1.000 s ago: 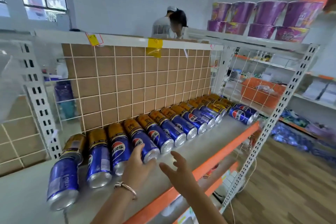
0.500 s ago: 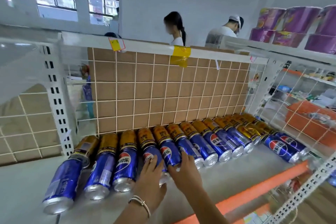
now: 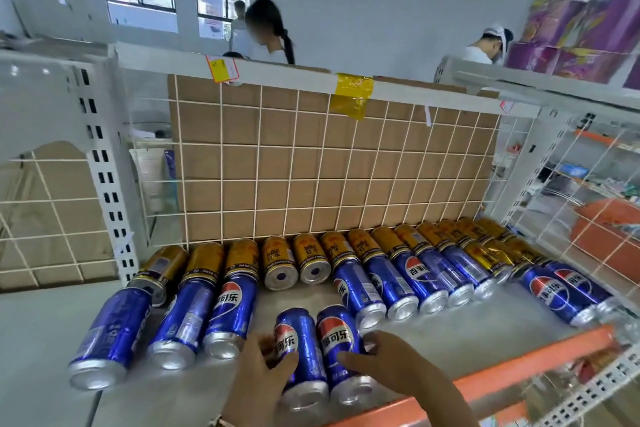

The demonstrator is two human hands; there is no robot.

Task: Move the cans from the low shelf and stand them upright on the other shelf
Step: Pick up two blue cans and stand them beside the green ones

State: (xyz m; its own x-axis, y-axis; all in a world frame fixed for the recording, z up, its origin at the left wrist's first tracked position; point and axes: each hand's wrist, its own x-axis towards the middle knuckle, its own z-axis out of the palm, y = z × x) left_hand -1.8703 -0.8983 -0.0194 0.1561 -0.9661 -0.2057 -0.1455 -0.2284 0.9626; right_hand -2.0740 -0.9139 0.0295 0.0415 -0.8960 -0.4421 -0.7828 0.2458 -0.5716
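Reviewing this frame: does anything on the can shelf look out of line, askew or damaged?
Two blue cans lie ahead of the front row, under the left hand and right hand, leaving a gap in front of two gold cans. No spill or dents visible.

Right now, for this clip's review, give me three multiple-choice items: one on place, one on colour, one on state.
1. Where do the two pulled-out cans lie?
A. near the shelf's orange front edge
B. against the back grid
C. on the floor

2. What colour are the cans nearest the grid?
A. green
B. gold
C. red

3. How do the cans lie?
A. upright
B. stacked
C. on their sides

Key:
1 A: the left hand holds the left can and the right hand the right can, by the orange edge.
2 B: gold cans line the grid.
3 C: their ends face forward.
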